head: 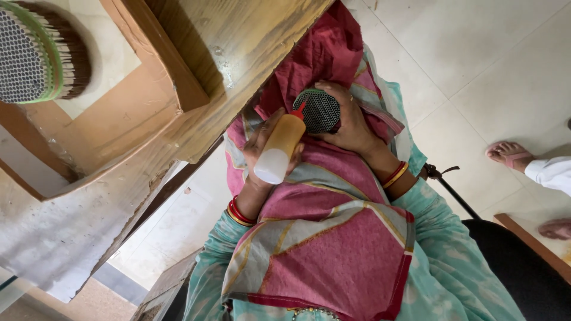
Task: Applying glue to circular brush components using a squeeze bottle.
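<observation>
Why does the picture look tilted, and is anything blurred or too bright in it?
Head view: the camera is tipped, so the wooden table runs diagonally; soft daylight, weak shadows; the floor tiles look washed out; the left hand holding the squeeze bottle and the right hand on the round bundle are sharp; edges look slightly stretched.

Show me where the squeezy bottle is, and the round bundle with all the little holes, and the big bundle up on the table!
squeeze bottle (pixel 279 148), head view, on its yellow body.
round bundle (pixel 321 111), head view, on its holed end face.
big bundle (pixel 24 53), head view, on its holed end face.
</observation>
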